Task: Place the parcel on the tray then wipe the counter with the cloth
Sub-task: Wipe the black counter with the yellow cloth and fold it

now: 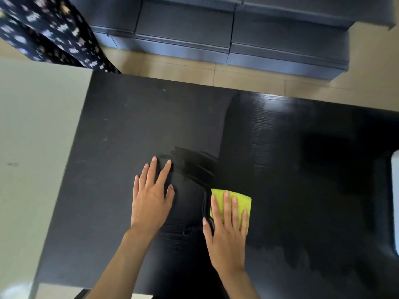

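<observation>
A folded yellow-green cloth (243,201) lies on the black counter (129,126). My right hand (226,229) presses flat on the cloth with its fingers spread over it. My left hand (151,199) rests flat on the bare counter, a hand's width to the left of the cloth, fingers apart and holding nothing. A darker wet streak (194,165) runs from above my left hand down to the cloth. At the right edge of the frame a sliver of a white object (395,203) shows; I cannot tell whether it is the tray. No parcel is in view.
A pale wall or panel (38,147) borders the counter on the left. Beyond the far edge are a tan tiled floor (237,76) and grey drawer units (216,35). A dark floral fabric (54,33) hangs at the upper left.
</observation>
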Tool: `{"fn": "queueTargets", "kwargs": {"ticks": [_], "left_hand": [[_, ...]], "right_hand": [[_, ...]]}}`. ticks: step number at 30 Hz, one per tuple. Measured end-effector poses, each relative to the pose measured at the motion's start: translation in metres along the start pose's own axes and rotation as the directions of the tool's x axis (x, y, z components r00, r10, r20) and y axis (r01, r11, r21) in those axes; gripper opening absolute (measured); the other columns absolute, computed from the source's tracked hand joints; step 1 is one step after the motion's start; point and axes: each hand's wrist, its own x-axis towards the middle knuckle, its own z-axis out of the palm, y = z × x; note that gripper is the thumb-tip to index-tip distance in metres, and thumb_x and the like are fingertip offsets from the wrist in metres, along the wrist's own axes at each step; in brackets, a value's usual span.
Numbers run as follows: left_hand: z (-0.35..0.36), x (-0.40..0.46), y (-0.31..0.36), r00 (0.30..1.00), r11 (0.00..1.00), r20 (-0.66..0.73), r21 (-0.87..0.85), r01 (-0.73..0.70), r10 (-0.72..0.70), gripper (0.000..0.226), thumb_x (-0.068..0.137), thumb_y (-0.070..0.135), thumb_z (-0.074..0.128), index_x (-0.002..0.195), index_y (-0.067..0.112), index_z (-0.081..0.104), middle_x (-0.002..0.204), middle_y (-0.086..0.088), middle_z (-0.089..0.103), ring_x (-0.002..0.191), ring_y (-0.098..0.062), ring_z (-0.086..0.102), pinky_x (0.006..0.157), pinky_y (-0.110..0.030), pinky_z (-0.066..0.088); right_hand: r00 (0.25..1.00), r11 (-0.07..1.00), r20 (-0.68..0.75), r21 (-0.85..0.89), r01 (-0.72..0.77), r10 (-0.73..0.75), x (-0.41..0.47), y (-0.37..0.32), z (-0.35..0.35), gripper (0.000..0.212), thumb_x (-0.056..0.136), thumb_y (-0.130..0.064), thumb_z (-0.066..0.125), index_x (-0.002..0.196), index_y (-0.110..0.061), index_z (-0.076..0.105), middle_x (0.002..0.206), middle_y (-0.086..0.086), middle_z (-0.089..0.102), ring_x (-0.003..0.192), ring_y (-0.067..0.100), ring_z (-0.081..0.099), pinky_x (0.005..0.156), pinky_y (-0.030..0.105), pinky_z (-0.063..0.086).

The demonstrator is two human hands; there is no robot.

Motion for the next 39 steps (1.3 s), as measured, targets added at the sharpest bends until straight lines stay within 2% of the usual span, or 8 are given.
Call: {"fn": "queueTargets", "kwargs": {"ticks": [3, 6, 10, 14, 19, 27, 39], "left_hand": [[0.005, 0.004, -0.008, 0.996, 1.000, -0.091, -0.004, 0.021, -0.021, 0.059, 0.106, 0.035, 0.045, 0.160, 0.032, 0.021, 0.168, -0.005, 0.022, 0.150, -0.028, 0.031, 0.124, -0.051, 0.022], [0.018, 0.005, -0.015, 0.987, 0.999, -0.163, 0.031, 0.007, -0.002, 0.056, 0.106, 0.037, 0.033, 0.161, 0.028, 0.023, 0.167, -0.006, 0.025, 0.149, -0.027, 0.034, 0.123, -0.053, 0.023], [0.036, 0.004, -0.020, 0.980, 0.993, -0.196, 0.116, 0.004, 0.019, 0.055, 0.106, 0.033, 0.036, 0.160, 0.027, 0.028, 0.168, -0.009, 0.021, 0.150, -0.028, 0.033, 0.123, -0.054, 0.021], [0.041, 0.007, -0.022, 0.980, 0.987, -0.197, 0.161, 0.000, 0.032, 0.054, 0.106, 0.034, 0.035, 0.159, 0.027, 0.030, 0.168, -0.007, 0.023, 0.152, -0.027, 0.029, 0.123, -0.055, 0.020], [0.043, 0.007, -0.023, 0.981, 0.986, -0.195, 0.164, 0.019, 0.014, 0.055, 0.105, 0.035, 0.038, 0.159, 0.028, 0.030, 0.168, -0.006, 0.023, 0.152, -0.025, 0.029, 0.124, -0.053, 0.021], [0.039, 0.005, -0.024, 0.987, 0.986, -0.158, 0.167, 0.028, -0.001, 0.056, 0.106, 0.038, 0.033, 0.161, 0.031, 0.023, 0.170, -0.004, 0.017, 0.154, -0.022, 0.023, 0.125, -0.052, 0.017], [0.037, 0.005, -0.021, 0.984, 0.991, -0.178, 0.132, 0.025, -0.001, 0.056, 0.105, 0.036, 0.033, 0.160, 0.030, 0.025, 0.169, -0.004, 0.020, 0.154, -0.023, 0.024, 0.125, -0.052, 0.016]], "right_hand": [[0.999, 0.999, -0.034, 0.028, -0.031, 0.032, 0.059, -0.008, -0.011, 0.069, 0.106, -0.057, 0.037, 0.167, -0.033, 0.015, 0.176, 0.003, 0.006, 0.162, 0.026, 0.008, 0.128, 0.058, 0.015], [0.997, 0.999, -0.064, 0.044, -0.031, 0.033, 0.132, -0.011, -0.027, 0.067, 0.106, -0.058, 0.033, 0.166, -0.035, 0.014, 0.176, 0.001, 0.003, 0.162, 0.024, 0.006, 0.129, 0.056, 0.012], [0.998, 0.998, -0.048, 0.031, 0.046, -0.044, 0.222, -0.005, -0.049, 0.066, 0.106, -0.060, 0.025, 0.166, -0.038, 0.007, 0.176, 0.000, -0.001, 0.163, 0.024, 0.001, 0.130, 0.054, 0.005], [0.998, 0.997, -0.013, 0.050, 0.057, -0.056, 0.292, -0.008, -0.065, 0.067, 0.105, -0.060, 0.022, 0.166, -0.040, 0.000, 0.176, -0.002, -0.008, 0.162, 0.023, -0.007, 0.130, 0.054, -0.002], [0.998, 0.998, 0.016, 0.036, 0.055, -0.056, 0.342, -0.015, -0.078, 0.068, 0.106, -0.060, 0.021, 0.166, -0.038, -0.003, 0.176, 0.001, -0.008, 0.162, 0.025, -0.008, 0.129, 0.056, -0.004], [0.994, 0.994, 0.006, 0.015, 0.107, -0.107, 0.302, -0.022, -0.069, 0.067, 0.107, -0.058, 0.017, 0.166, -0.035, -0.005, 0.175, 0.003, -0.012, 0.162, 0.026, -0.011, 0.129, 0.057, -0.001], [0.989, 0.989, -0.035, 0.026, 0.145, -0.144, 0.106, -0.041, -0.019, 0.068, 0.109, -0.051, 0.034, 0.167, -0.030, 0.007, 0.176, 0.006, -0.001, 0.162, 0.027, -0.003, 0.128, 0.059, 0.012]]}}
